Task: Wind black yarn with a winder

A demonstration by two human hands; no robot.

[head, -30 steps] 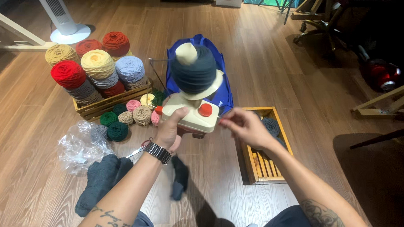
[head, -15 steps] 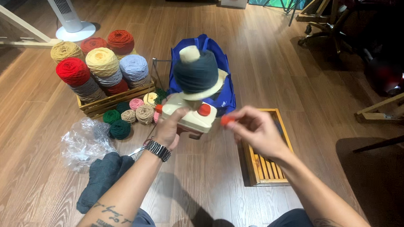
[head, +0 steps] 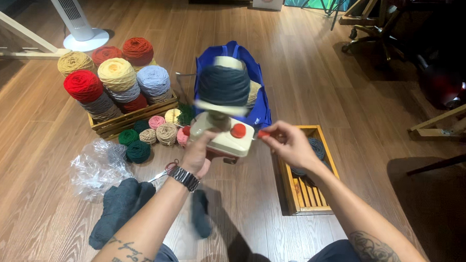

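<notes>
My left hand (head: pixel 198 153) grips the cream body of a yarn winder (head: pixel 225 138) held above the floor. A cake of dark teal yarn (head: pixel 224 85) sits on its spindle, blurred by motion. My right hand (head: pixel 290 144) pinches the small red crank handle (head: pixel 263 133) at the winder's right side. A red round knob (head: pixel 238 130) sits on top of the winder body.
A wooden crate (head: pixel 134 116) of large yarn balls stands at the left, with small yarn balls (head: pixel 154 135) in front of it. A blue bag (head: pixel 261 90) lies behind the winder. A slatted wooden box (head: pixel 309 186) sits at the right. Crumpled plastic (head: pixel 98 164), dark knitted pieces (head: pixel 119 207) and scissors (head: pixel 163 172) lie near my left arm.
My right hand has moved out and round with the red crank handle. The yarn cake now looks blurred and has turned. My left hand keeps hold of the winder body.
</notes>
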